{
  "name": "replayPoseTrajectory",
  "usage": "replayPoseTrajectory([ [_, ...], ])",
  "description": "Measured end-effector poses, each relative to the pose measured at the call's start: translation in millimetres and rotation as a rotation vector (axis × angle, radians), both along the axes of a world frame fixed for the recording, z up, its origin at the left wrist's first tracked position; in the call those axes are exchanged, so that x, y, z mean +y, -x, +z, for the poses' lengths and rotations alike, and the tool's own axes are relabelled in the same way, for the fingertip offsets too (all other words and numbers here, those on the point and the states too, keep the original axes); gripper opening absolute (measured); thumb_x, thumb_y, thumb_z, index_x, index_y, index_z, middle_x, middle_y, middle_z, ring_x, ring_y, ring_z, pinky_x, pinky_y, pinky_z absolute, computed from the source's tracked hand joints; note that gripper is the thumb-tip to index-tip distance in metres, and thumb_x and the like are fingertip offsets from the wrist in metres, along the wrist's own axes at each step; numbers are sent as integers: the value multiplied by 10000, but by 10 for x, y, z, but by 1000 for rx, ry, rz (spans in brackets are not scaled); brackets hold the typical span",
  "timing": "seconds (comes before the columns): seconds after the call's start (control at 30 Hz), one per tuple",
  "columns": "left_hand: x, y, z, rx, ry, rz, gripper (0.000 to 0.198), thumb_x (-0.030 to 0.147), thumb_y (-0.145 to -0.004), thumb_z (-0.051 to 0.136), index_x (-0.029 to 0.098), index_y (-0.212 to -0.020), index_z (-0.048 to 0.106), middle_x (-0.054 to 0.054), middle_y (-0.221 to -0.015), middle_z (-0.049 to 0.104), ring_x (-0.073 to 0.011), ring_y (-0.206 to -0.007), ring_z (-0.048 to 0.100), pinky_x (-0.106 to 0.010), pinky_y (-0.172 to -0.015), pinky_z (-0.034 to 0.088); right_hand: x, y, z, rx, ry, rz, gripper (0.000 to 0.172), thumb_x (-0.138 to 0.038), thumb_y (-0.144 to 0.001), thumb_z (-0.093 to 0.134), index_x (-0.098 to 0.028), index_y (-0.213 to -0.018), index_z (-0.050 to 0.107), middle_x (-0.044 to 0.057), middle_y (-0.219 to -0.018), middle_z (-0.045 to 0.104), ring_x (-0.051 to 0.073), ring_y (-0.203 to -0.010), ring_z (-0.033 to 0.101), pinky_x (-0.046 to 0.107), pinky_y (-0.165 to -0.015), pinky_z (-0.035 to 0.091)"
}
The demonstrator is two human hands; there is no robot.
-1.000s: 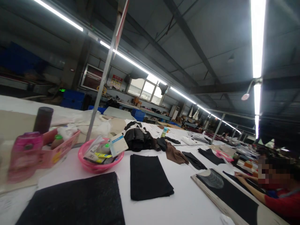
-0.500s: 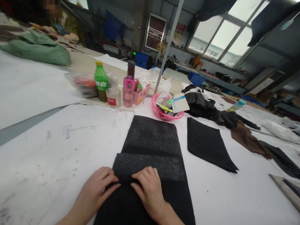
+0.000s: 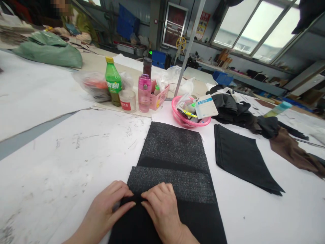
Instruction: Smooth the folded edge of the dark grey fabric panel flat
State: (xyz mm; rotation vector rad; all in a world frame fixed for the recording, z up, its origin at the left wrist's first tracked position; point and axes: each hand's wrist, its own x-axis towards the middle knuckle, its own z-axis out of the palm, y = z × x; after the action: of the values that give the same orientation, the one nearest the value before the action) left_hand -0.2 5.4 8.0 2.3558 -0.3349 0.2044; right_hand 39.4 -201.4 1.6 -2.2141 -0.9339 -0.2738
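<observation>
The left hand (image 3: 108, 206) and right hand (image 3: 164, 210) nearly meet, fingertips facing, on black cloth (image 3: 189, 188). Each bends its fingers and thumb toward one another; whether they pinch a fold cannot be told. The cloth lies under both hands and stretches beyond them over a white table (image 3: 266, 217), with speckled grey bands ahead. Farther off stand a green bottle (image 3: 113, 79), pink bottle (image 3: 144, 96) and pink basin (image 3: 190, 124). Right of the hands lies a black stack (image 3: 243, 157).

A multi-pane window (image 3: 269, 20) in the grey wall (image 3: 144, 17) admits daylight above a long bench (image 3: 240, 70). A metal pole (image 3: 189, 51) rises beyond the white worktable (image 3: 261, 222); a framed panel (image 3: 175, 23) and poster (image 3: 202, 25) line the wall.
</observation>
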Motion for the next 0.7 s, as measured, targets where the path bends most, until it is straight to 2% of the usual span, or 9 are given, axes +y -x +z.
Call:
replayPoseTrajectory([
  [0.2, 30, -6, 49, -46, 51, 6, 97, 322, -908, 568, 273, -978, 616, 20, -858, 611, -114, -792, 616, -167, -699, 499, -6, 0, -2, 17, -7, -19, 78, -268, -969, 526, -230, -961, 593, -12, -807, 600, 163, -770, 485, 322, -686, 285],
  [0.37, 70, -23, 58, -29, 66, -40, 114, 267, -932, 525, 273, -1001, 615, 22, -843, 598, -101, -777, 616, -150, -689, 492, -14, -10, 9, 10, -5, -49, 105, -237, -973, 518, -240, -940, 617, -15, -777, 587, 149, -744, 480, 310, -657, 283],
  [0.53, 133, 18, 8, 2, 19, -94, 174, 247, -948, 486, 278, -1067, 610, 1, -902, 598, -105, -812, 617, -155, -708, 494, -17, -16, -7, -25, 8, -45, 139, -180, -963, 517, -249, -951, 637, -9, -775, 581, 144, -732, 481, 303, -645, 299],
  [0.7, 150, 41, -4, -7, -31, -124, 192, 202, -958, 450, 266, -1061, 598, -6, -896, 585, -98, -808, 607, -154, -699, 492, -12, -9, -29, -77, 15, -34, 164, -194, -968, 511, -279, -988, 649, -6, -782, 576, 143, -733, 484, 303, -631, 300],
])
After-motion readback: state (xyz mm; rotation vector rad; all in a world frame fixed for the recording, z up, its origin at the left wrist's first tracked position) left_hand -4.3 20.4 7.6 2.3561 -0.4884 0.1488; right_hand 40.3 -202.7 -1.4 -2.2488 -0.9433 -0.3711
